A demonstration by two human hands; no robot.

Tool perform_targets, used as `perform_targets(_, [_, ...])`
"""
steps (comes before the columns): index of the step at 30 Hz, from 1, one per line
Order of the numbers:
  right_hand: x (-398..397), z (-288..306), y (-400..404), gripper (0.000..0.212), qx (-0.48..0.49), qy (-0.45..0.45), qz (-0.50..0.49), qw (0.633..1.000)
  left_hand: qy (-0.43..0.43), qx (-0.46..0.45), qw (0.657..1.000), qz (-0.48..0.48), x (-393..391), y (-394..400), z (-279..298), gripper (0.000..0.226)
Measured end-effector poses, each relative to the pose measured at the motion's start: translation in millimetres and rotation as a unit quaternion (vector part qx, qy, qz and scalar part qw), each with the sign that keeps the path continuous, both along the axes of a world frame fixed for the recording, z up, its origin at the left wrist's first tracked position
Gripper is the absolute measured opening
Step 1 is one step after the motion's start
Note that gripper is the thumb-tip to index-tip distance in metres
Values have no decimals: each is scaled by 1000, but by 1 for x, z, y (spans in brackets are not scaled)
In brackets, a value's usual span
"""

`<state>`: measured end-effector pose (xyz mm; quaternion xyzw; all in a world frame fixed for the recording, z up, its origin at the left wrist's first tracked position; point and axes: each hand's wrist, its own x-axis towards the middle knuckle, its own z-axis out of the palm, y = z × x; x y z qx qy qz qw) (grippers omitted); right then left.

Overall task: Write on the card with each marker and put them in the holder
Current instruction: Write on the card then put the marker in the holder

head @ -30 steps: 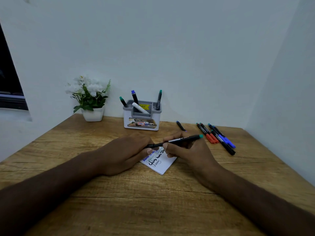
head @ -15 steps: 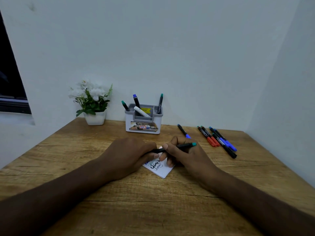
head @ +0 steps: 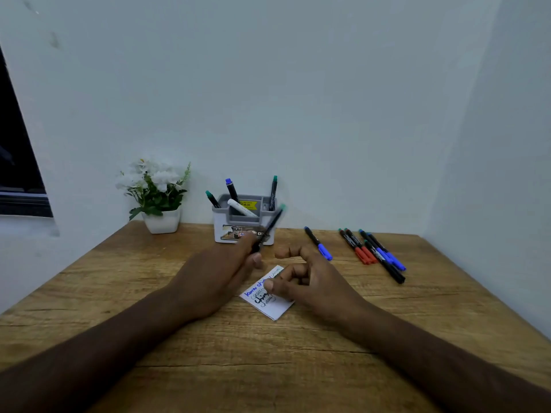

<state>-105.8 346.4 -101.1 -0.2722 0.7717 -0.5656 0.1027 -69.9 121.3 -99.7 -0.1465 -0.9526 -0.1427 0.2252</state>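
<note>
We see the grey and white holder [head: 244, 231] standing against the back wall on the table [head: 149, 293], with four markers in it: a green-capped one [head: 213, 199] leaning out at its left, a blue-capped one [head: 231, 189] upright beside it, a white one [head: 242, 207] lying slanted across the middle section, and a green-capped one [head: 273, 192] in the right section. A potted plant [head: 158, 198] sits to the holder's left.

Right of the holder, a single blue marker [head: 318, 243] lies on the wood, and further right a loose cluster of markers [head: 372, 254], red, blue and black, lies near the table's right edge. Bare wood stretches in front of the card [head: 277, 310] toward us.

Our left hand [head: 214, 278] pinches a green-capped marker [head: 269, 228], blurred, its cap tilted up toward the holder's front. Our right hand [head: 313, 281] holds nothing, its grip loosely curled, thumb resting on the card. The card lies flat between the two hands, with blue, green and black writing showing.
</note>
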Motion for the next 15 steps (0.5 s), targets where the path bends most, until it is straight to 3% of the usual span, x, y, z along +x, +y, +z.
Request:
perform_targets(3, [1,1,0,42,30,20,3,999,45,183,982,10,-14,-5,15,26])
perform_targets(7, [2,1,-1,26,45,39,4,998,120,272,954,48,-50,-4,61,25])
perform_targets(12, [1,1,1,20,47,43,8,998,108,316,940,74,-97,3,95,19])
perform_targets(15, [-1,-1,2,20,38,42,13,998,69,262,955,119,-119,8,90,17])
